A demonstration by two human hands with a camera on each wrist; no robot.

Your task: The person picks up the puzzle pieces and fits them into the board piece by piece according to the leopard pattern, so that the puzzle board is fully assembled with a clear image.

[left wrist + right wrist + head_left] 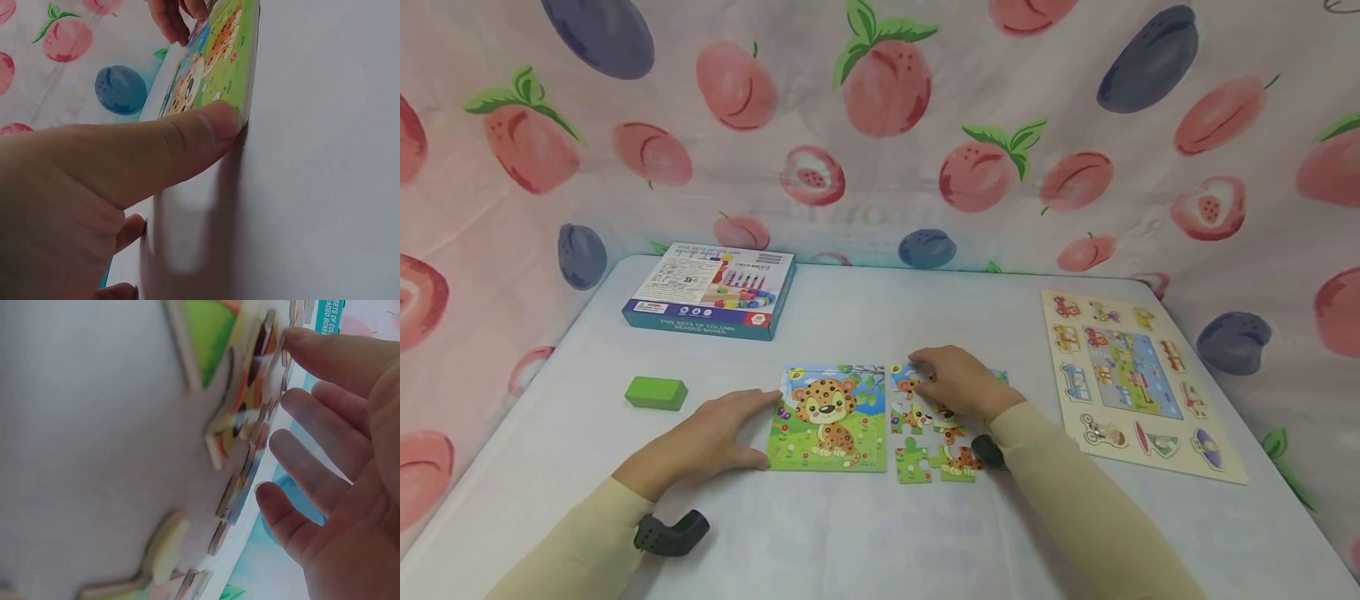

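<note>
Green grass and a spotted leopard cub fill the leopard picture board that lies flat on the pale counter in front of me. My left hand rests at the left edge of this board. Its fingers are straight and its thumb presses on the corner of the board, as I see in the left wrist view. It is not curled around anything.

Just to the right of the board lie the loose puzzle pieces, some joined and some apart, with bits of the same cub on them. My right hand lies on top of the far pieces, palm down. In the right wrist view its fingers are spread and nearly straight, and the fingertips touch the edges of the pieces. I cannot tell if it pinches one piece.

A small green block sits on the counter to the left of my left hand, well apart from the board. Behind it, near the back edge, lies a blue toy box with pictures of beads on it. On the right side of the counter lies a long wooden vehicle puzzle with little cars and trucks. A cloth with peaches and plums hangs all around the counter.
</note>
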